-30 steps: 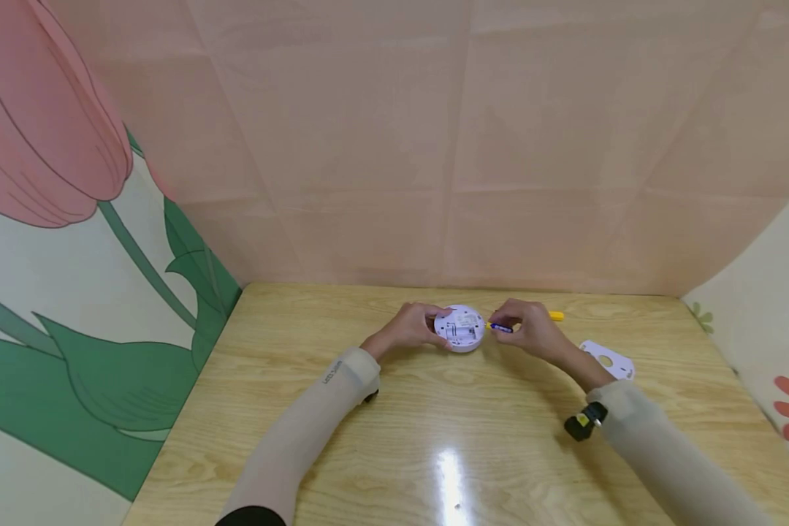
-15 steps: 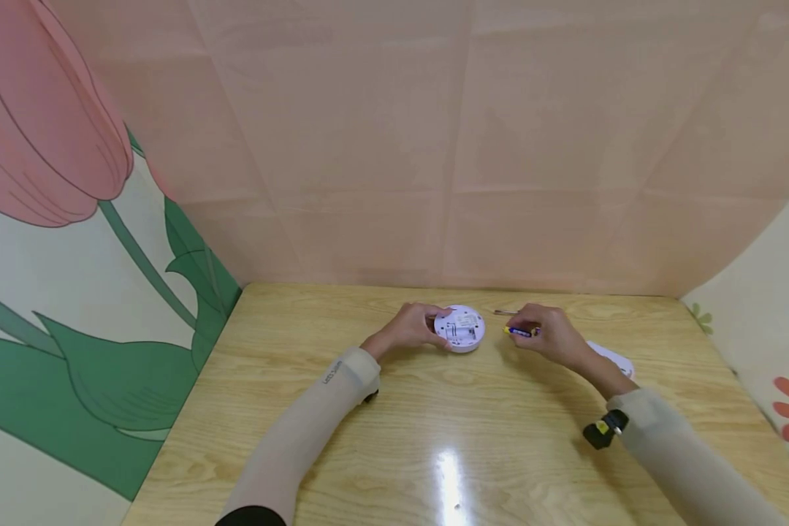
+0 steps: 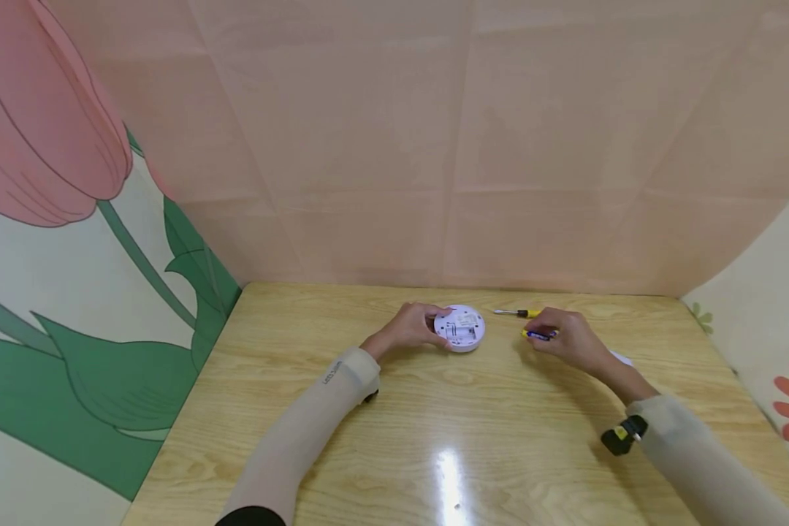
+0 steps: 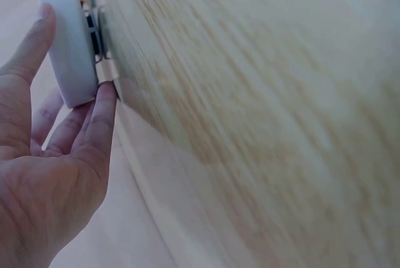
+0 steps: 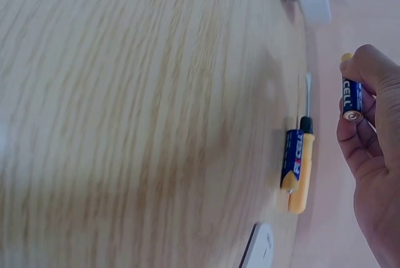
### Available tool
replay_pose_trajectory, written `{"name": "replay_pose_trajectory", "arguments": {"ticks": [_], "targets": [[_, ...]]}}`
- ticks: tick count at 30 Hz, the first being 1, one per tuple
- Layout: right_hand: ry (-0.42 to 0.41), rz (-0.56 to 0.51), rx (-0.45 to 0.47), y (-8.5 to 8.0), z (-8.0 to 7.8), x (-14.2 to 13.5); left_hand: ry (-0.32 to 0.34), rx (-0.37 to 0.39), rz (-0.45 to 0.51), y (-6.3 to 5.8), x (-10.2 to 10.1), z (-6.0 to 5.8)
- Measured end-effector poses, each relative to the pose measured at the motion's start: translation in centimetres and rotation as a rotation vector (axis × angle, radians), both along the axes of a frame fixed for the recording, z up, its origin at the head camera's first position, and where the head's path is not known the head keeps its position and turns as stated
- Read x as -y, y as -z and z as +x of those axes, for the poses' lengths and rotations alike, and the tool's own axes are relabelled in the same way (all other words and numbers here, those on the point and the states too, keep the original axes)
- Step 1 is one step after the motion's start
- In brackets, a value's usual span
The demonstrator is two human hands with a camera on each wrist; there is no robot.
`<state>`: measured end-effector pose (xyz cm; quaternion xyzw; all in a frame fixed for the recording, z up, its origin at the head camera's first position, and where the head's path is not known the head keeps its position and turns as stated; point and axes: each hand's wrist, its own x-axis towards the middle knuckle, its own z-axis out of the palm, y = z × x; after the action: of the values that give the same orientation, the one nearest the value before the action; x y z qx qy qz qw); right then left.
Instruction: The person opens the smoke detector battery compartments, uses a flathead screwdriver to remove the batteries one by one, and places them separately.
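Note:
A round white smoke detector (image 3: 459, 337) lies back up on the table, its battery compartment showing. My left hand (image 3: 409, 326) grips it by the left side; in the left wrist view the thumb is on one side of the casing (image 4: 70, 49) and the fingers are at its edge. To the right, my right hand (image 3: 570, 337) pinches a blue and yellow battery (image 5: 351, 98) between thumb and fingers, above the table. A second battery (image 5: 292, 158) lies against a yellow-handled screwdriver (image 5: 302, 180), near the right hand.
The screwdriver's shaft (image 3: 506, 312) points left near the table's back edge. A white flat plate (image 3: 622, 358) is mostly hidden behind my right forearm. The wooden table (image 3: 394, 453) meets a pink cloth backdrop (image 3: 394, 219) at the back.
My right hand has drawn away from the smoke detector to the right, carrying the battery. More of the screwdriver now shows and less of the white plate. The left hand has stayed still.

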<state>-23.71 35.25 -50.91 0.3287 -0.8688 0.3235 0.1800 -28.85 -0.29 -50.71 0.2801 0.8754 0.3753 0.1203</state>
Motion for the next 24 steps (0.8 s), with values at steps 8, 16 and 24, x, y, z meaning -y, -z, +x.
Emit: {"name": "replay_pose_trajectory", "arguments": {"ticks": [8, 16, 24], "targets": [[0.018, 0.017, 0.028, 0.6, 0.4, -1.2, 0.005, -0.007, -0.001, 0.1, 0.1, 0.1], [0.035, 0.038, 0.023, 1.4, 0.5, -1.9, -0.006, 0.011, 0.018, -0.1, 0.1, 0.2], [0.080, 0.104, 0.032, 1.8, 0.9, -2.2, -0.004, 0.019, 0.030, 0.0, 0.0, 0.1]]}}
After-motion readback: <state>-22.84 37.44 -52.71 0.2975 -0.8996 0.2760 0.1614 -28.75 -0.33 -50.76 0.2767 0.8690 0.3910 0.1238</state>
